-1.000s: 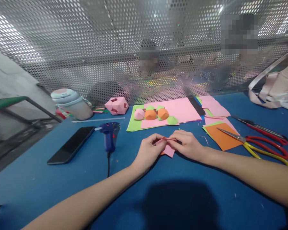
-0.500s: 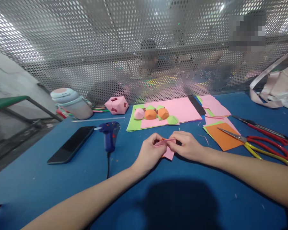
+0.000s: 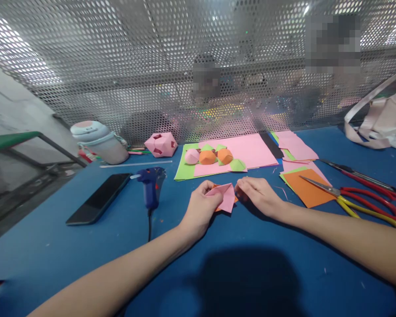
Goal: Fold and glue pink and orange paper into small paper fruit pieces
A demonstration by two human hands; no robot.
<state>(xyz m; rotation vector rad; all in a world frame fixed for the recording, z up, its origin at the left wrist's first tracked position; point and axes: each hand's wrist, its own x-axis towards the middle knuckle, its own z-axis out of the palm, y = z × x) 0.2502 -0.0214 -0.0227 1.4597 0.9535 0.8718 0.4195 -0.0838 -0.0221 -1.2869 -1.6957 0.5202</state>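
Observation:
My left hand [image 3: 201, 207] pinches a folded pink paper [image 3: 227, 200] between thumb and fingers, just over the table. Orange paper [image 3: 236, 199] peeks out from under its edges. Beside its right edge is my right hand [image 3: 259, 196], fingers curled together and tips slightly apart from the fold; whether anything is inside them is hidden. Behind both hands, folded paper domes in pink [image 3: 192, 156], orange [image 3: 207, 157] and green [image 3: 238, 165] rest on stacked pink sheets [image 3: 255, 152].
A blue glue gun [image 3: 150, 187] and a black phone [image 3: 99, 198] lie to the left. Scissors [image 3: 343, 193] rest partly on orange paper [image 3: 305, 189] at right, near a utility knife [image 3: 359, 176]. A pink paper ball [image 3: 161, 145] and a cup [image 3: 102, 143] stand before the perforated metal screen [image 3: 171, 88].
My right hand has let go of the folded paper and shifted slightly right. The left hand has moved a little left with it, showing more of its pink face.

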